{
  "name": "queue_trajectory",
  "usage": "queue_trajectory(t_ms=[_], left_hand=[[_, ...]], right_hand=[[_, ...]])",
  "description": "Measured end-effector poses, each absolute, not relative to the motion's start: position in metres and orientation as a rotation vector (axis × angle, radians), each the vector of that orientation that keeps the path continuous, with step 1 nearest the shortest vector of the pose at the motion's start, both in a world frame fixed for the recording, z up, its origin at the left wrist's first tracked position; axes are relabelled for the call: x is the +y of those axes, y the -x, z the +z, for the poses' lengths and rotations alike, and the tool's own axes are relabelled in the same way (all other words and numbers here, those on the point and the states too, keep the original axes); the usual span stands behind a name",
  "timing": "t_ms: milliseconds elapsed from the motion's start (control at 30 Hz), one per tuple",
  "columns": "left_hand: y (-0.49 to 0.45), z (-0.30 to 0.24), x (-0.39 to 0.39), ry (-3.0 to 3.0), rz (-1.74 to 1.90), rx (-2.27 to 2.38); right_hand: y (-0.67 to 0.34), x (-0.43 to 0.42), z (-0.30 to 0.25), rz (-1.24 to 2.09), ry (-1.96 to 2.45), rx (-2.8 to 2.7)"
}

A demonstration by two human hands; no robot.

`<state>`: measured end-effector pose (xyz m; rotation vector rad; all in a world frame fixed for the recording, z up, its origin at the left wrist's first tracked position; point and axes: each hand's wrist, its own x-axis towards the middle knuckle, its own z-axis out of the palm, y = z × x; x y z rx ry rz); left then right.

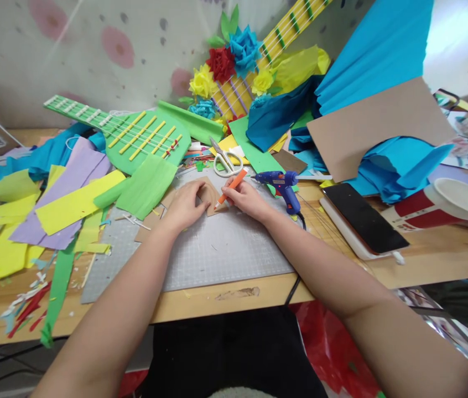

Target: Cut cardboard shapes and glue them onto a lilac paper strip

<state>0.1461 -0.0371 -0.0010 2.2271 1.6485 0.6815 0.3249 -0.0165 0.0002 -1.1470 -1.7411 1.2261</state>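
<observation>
My right hand [245,200] grips a slim orange marker [234,188], its lower tip at a small brown cardboard piece [217,210]. My left hand [185,205], fingers curved and thumb bent, presses on this cardboard and holds it against the grey cutting mat [225,254]. A curved line or edge shows on the cardboard between my hands; I cannot tell which. White-handled scissors [226,160] lie just beyond my hands. To the right of my right hand is a blue glue gun [279,185], its nozzle pointing left.
A green paper-covered lute shape [146,138] lies at back left, near yellow strips [78,202] and purple crepe paper [62,193]. A flowered yellow instrument [234,94] leans behind. At right are a cardboard sheet [379,124], a phone [364,218] and a tipped paper cup [420,207].
</observation>
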Motion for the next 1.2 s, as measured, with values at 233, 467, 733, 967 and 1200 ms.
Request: queue_trajectory(t_ms=[233, 467, 733, 967, 1200], left_hand=[[-0.1469, 0.0009, -0.0367, -2.192, 0.668, 1.686], [-0.1484, 0.0054, -0.0374, -2.162, 0.637, 1.713], [-0.1478, 0.0042, -0.0361, -2.155, 0.610, 1.721], [-0.1470, 0.0007, -0.0350, -2.169, 0.612, 1.722], [-0.1469, 0.0016, -0.0349, -2.154, 0.636, 1.723]], right_hand=[[-0.3229, -0.0168, -0.0050, 1.241, 1.075, -1.807], [-0.3226, -0.0191, -0.0019, 1.248, 1.056, -1.843], [-0.3218, -0.0200, -0.0003, 1.257, 1.060, -1.840], [-0.3222, -0.0183, -0.0031, 1.254, 1.055, -1.832], [-0.3222, -0.0190, -0.0022, 1.235, 1.056, -1.861]])
